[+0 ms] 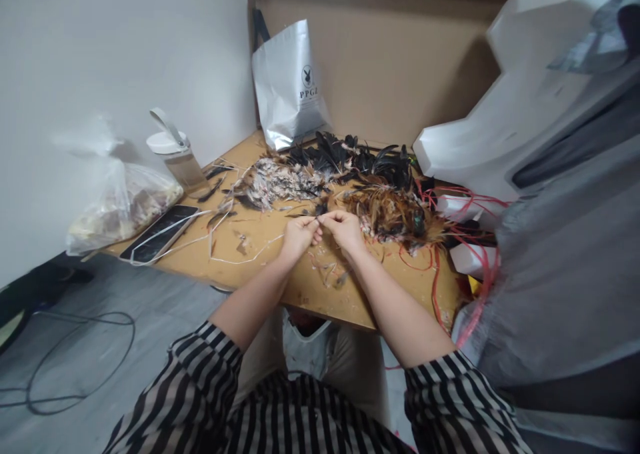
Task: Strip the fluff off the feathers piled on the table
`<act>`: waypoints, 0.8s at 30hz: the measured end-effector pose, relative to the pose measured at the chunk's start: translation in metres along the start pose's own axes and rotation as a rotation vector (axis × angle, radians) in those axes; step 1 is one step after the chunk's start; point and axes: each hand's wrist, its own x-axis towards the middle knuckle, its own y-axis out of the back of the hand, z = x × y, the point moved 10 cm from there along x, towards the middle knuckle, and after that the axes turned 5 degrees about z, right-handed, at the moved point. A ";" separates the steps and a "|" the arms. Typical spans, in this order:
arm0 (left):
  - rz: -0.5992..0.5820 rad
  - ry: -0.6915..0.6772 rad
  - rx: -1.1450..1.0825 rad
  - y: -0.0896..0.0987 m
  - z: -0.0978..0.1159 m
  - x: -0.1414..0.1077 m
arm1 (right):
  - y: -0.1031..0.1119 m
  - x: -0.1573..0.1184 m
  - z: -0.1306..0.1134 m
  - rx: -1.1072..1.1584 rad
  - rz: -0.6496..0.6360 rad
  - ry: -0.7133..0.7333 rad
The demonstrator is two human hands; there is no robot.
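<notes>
Thin dark strand [317, 219], possibly feather: one, fingertip-held by left hand [299, 235] and right hand [344, 230], both pinched nearly closed, over the table [240, 273], inward of its front edge. Hazard: a loosened pinch could lose it among loose scraps [342, 279] by that edge.

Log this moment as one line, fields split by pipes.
left hand: pinching | right hand: pinching | between: thin dark piece, unidentifiable | beyond: black feathers | on table: phone, bottle
</notes>
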 end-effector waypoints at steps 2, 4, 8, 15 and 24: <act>-0.016 0.004 0.022 -0.002 -0.001 -0.001 | 0.001 0.001 0.004 0.009 0.019 -0.033; -0.044 0.012 0.033 -0.005 -0.003 -0.002 | 0.003 0.002 0.007 0.010 0.033 -0.056; -0.099 0.073 0.018 -0.010 -0.009 -0.003 | 0.005 0.004 0.014 0.028 0.039 -0.118; -0.190 0.236 0.131 0.004 -0.008 -0.011 | 0.020 0.010 0.017 -0.005 0.068 -0.157; -0.235 0.040 0.118 0.022 0.035 -0.005 | 0.008 0.008 0.029 0.070 -0.061 -0.252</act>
